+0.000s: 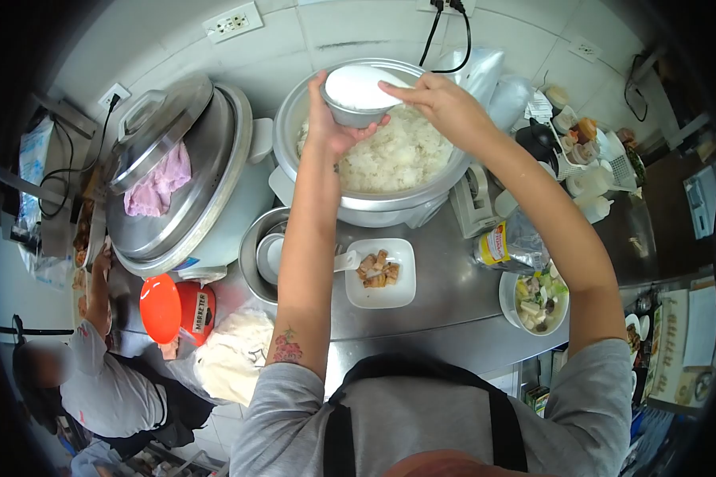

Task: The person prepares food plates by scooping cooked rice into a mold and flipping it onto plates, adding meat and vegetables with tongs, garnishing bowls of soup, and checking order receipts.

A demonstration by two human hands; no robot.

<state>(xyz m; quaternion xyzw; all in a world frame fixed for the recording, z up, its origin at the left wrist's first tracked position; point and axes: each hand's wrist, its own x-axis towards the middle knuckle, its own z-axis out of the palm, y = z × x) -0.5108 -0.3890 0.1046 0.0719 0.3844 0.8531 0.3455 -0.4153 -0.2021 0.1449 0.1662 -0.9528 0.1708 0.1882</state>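
Note:
Above the open rice cooker (pixel 459 168), my left hand (pixel 336 137) is wrapped round a small metal bowl (pixel 355 118). My right hand (pixel 444 103) grips a white rice paddle (pixel 361 86), its broad blade lying over the bowl's top, so what the bowl holds is mostly hidden. Cooked white rice (pixel 394 159) fills the cooker below both hands. Nearer my body, a square white dish (pixel 382 297) holds browned diced pieces of food (pixel 379 270). Beside my left forearm stands a metal pot (pixel 250 266) with a smaller vessel inside.
At left is a second large cooker (pixel 215 187) with a pink cloth (pixel 161 181) on its lid. An orange container (pixel 179 306) and a plastic bag (pixel 235 358) sit nearer. Rightward are a vegetable bowl (pixel 542 302) and bottles. A co-worker (pixel 115 393) stands at far left.

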